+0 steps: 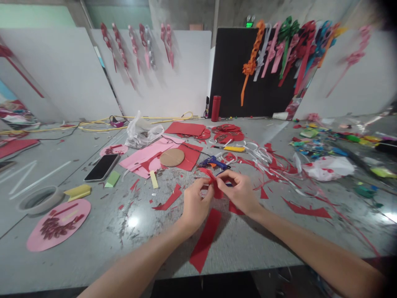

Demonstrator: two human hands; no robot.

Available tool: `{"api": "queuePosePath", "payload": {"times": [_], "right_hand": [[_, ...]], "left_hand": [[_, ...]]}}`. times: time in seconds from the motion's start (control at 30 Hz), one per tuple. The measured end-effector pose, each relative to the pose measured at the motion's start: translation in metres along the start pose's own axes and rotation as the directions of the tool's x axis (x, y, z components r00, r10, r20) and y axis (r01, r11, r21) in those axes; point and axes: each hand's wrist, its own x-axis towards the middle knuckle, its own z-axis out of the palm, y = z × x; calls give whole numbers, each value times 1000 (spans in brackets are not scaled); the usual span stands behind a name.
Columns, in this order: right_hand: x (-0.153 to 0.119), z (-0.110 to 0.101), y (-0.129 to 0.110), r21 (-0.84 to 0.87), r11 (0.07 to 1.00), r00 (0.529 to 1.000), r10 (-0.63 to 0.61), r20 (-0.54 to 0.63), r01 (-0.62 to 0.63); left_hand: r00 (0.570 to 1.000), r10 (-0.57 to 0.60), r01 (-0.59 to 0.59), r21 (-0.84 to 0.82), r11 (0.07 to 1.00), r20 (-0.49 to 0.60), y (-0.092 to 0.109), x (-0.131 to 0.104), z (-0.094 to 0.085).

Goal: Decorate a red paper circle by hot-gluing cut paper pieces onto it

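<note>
A piece of red ribbon [218, 191] is pinched between both my hands near the middle of the table. My left hand [197, 200] has its thumb and fingertips closed on it from the left. From the right, my right hand [236, 190] grips the same piece with bent fingers. Below them shows a flat red strip [206, 240]; whether it joins the held piece I cannot tell. Just beyond my fingers lies a blue glue gun [214, 162], partly hidden by the right hand.
A yellow cutter [233, 149], a round brown disc [172, 157], red scraps [307, 208] and clear tubing lie about. On the left are a phone [102, 167], a tape roll [40, 200] and a pink oval [58, 225]. A red flask [216, 108] stands at the back.
</note>
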Motion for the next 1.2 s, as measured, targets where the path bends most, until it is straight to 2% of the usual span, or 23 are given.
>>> {"api": "queuePosePath", "payload": {"times": [0.13,0.5,0.8,0.93,1.2], "right_hand": [[1,-2,0,-67,995,995,-63,74,68],[0,-6,0,-150,971,977,-165,137,185],[1,-8,5,-165,967,974,-168,152,193],[2,-8,2,-143,981,982,-112,149,134],[3,-7,3,-79,997,989,25,147,-14]], "left_hand": [[987,162,-163,121,979,19,-1,4,-7],[955,281,-291,125,948,97,-5,5,-8],[948,298,-307,76,949,111,-9,6,-10],[956,278,-284,62,957,93,-8,7,-8],[986,161,-161,17,987,32,-6,6,-5]]}}
